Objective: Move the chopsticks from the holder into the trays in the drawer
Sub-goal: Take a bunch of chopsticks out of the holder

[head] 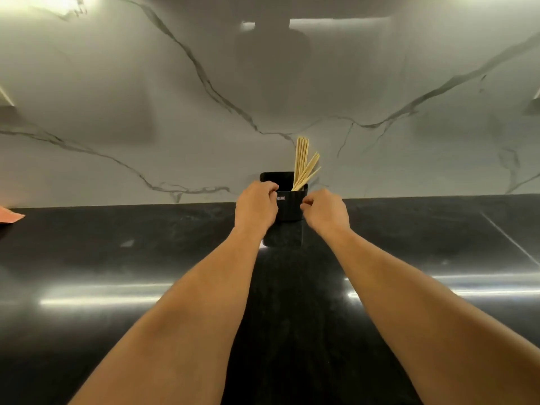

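Our left hand (255,204) grips the holder (289,210) at its left rim, our right hand (325,212) curls beside its right wall, hold unclear, so let's steady it and lift the chopsticks (302,165) inside straight up.

No text can be read. The black holder (287,210) carries one small pale label (281,197) on its front, near the upper rim, but its print is too blurred and small to read.
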